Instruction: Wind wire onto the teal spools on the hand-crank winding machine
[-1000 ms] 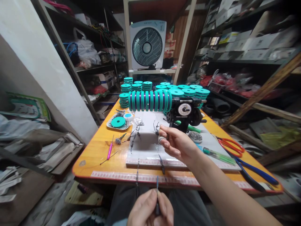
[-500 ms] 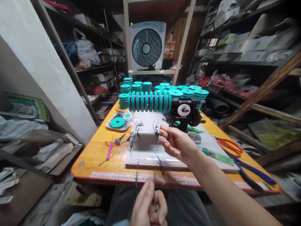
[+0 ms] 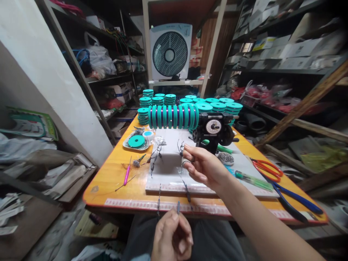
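Can see a box fan (image 3: 170,54); left of the fan, a white plastic bag (image 3: 99,59) and, lower, a green-edged package (image 3: 35,125); right of the fan, red bags (image 3: 284,108) below white cartons (image 3: 304,52), and a slanted wooden beam (image 3: 301,110).

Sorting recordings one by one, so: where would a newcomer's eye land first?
Probably on the row of teal spools, held out sideways from a black geared device over the orange table. Behind stands a pale box fan. In front, low down, the left hand pinches a thin bluish piece.
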Demonstrator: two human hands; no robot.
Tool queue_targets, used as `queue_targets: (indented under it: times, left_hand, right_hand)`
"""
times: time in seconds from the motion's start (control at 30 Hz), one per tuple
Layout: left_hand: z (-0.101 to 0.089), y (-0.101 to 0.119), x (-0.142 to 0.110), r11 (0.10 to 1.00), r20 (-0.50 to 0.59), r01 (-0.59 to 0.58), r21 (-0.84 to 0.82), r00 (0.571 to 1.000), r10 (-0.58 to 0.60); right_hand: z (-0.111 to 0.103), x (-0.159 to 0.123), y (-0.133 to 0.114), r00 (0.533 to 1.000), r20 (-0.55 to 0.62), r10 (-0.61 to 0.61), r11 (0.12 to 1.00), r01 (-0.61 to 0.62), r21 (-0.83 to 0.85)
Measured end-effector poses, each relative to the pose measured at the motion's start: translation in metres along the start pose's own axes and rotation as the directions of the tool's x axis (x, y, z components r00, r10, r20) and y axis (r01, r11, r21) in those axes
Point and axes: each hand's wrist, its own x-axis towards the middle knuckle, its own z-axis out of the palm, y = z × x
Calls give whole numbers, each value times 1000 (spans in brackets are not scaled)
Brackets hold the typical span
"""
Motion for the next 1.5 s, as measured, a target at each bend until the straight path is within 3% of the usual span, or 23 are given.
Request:
queue_targets:
  times: [0.07,0.13,0.27,0.33,0.43,0.5,0.57,0.63,0.7,0.8,0.87,0.93,1.13,1.37,1.5]
  left_hand:
    - [-4,0,1,964,-51,-138,228,987,153]
    - [-9,1,1,858,-41,-249,450,954,298]
    - [-13,14,-6,676,17,-221,703,955,295]
    - [-8,28,-7,511,35,-207,834,945,326]
    - [9,51,1,173,150,-265,949,857,493]
    - [24,62,14,71,250,-345,936,792,558]
    - [39,67,28,39,335,-430,902,753,566]
    - [50,67,39,77,372,-482,873,758,536]
    - [55,65,45,206,335,-479,853,806,488]
    - [53,60,45,498,269,-441,747,885,381]
    - [49,58,42,724,257,-377,578,926,277]
    - [46,58,37,884,239,-269,382,953,187]
    - [39,46,18,977,184,-48,207,983,9]
    - [31,35,10,991,114,115,61,986,-122]
    - [20,35,4,987,92,160,23,983,-161]
  right_hand:
    - [-1,-2,-6,997,59,-45,989,53,-137]
    - [-1,-5,-14,993,87,-75,945,98,-311]
    - [3,-10,-30,993,77,-88,754,117,-647]
    - [6,-10,-35,993,83,-88,652,120,-749]
    - [11,-9,-37,989,107,-100,573,145,-807]
    - [14,-7,-37,988,121,-99,567,156,-809]
    - [15,-5,-36,988,128,-92,599,157,-785]
    - [13,-5,-33,988,124,-87,673,150,-724]
    - [9,-4,-29,990,118,-72,799,128,-587]
    - [3,-2,-21,993,121,6,973,22,-228]
    - [2,1,-15,993,103,62,998,-58,-35]
    - [3,6,-10,993,71,93,995,-96,42]
    - [4,14,-8,999,-30,42,996,-39,77]
    - [2,12,-10,999,-2,50,998,-49,35]
    - [-1,5,-4,1000,-5,-18,991,18,-129]
